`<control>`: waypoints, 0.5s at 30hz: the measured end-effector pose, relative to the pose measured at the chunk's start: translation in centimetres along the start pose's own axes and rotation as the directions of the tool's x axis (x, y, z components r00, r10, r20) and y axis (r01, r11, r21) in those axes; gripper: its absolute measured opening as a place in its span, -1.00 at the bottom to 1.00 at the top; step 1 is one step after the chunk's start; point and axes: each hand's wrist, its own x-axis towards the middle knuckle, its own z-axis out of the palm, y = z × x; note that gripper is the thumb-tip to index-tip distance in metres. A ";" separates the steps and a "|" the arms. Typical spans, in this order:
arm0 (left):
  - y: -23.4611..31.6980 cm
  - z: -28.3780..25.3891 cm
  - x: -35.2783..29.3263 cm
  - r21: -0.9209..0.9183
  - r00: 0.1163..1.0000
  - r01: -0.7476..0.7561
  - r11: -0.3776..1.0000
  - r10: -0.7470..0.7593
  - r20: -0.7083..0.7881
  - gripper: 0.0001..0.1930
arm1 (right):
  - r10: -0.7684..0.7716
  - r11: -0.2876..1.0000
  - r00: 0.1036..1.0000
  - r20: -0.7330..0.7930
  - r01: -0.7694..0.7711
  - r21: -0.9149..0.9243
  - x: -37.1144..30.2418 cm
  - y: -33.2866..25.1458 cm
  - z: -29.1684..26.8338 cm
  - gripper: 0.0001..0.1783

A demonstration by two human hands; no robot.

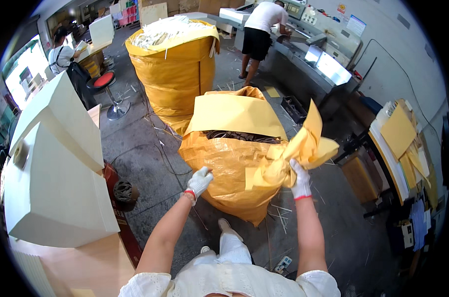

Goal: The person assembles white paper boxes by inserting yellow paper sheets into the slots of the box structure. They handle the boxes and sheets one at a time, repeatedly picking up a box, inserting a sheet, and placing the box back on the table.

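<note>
My right hand [299, 181], in a white glove with a red cuff, is closed on a crumpled sheet of yellow paper [303, 148] at the right side of an orange woven sack [229, 168]. The paper is twisted and bunched, and one corner sticks up. My left hand [199, 182], also gloved, is closed in front of the sack's left side; what it holds, if anything, is hidden. Across the sack's mouth lies a flat yellow sheet [236, 115]. Dark strips of scrap [241, 135] show in the gap below it.
A taller orange sack [172, 74] heaped with white paper strips stands behind. Stacks of white paper [56, 188] rise at left, near a red stool [104, 81]. One person [264, 29] bends at a large machine [323, 64]; another [63, 57] is far left. Paper strips litter the floor.
</note>
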 end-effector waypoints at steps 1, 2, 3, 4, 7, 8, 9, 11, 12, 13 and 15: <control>0.3 0.4 1.9 0.026 1.000 0.019 0.999 -0.018 -0.014 -0.54 | 0.020 0.999 1.000 -0.017 -0.021 -0.050 4.1 0.5 -0.7 -0.41; -0.7 1.0 4.3 0.017 1.000 0.013 1.000 -0.012 -0.024 -0.52 | 0.045 0.994 0.999 -0.024 -0.048 -0.100 7.1 1.0 -0.9 -0.40; -2.4 1.6 7.5 0.005 0.999 0.002 1.000 -0.002 -0.047 -0.50 | -0.008 0.994 1.000 0.014 0.010 -0.113 9.5 1.5 -0.2 -0.41; -2.0 1.3 10.7 0.001 0.997 -0.029 1.000 0.029 -0.072 -0.48 | -0.082 0.990 0.995 0.054 0.087 -0.113 12.7 2.0 1.0 -0.42; -3.3 2.7 17.9 0.438 0.967 -0.037 0.898 0.143 -0.210 -0.34 | -0.086 0.984 0.984 0.154 0.109 -0.144 19.6 3.4 4.6 -0.45; -5.0 3.0 19.9 0.589 0.933 -0.058 0.806 0.255 -0.256 -0.32 | -0.046 0.984 0.980 0.192 0.077 -0.162 21.2 3.8 6.3 -0.46; -7.6 4.0 21.6 0.752 0.848 -0.040 0.658 0.420 -0.322 -0.33 | -0.029 0.978 0.973 0.230 0.075 -0.195 22.2 4.4 7.8 -0.49; -1.2 2.9 22.9 0.708 0.994 -0.060 0.704 -0.024 0.108 -0.35 | 0.006 0.971 0.978 0.210 0.044 -0.234 26.0 5.0 6.0 -0.50; 0.8 1.6 22.6 0.696 0.915 -0.030 0.717 -0.260 0.307 -0.36 | 0.038 0.971 0.974 0.222 0.017 -0.240 27.3 5.8 6.2 -0.51; -0.6 1.4 22.2 0.659 0.940 -0.092 0.747 -0.153 0.305 -0.52 | 0.032 0.960 0.970 0.243 0.038 -0.278 28.4 7.2 7.3 -0.59; -1.3 1.1 20.6 0.661 0.920 -0.306 0.686 0.035 0.390 -0.69 | 0.010 0.633 0.883 0.470 0.358 -0.687 29.9 11.0 6.9 -0.63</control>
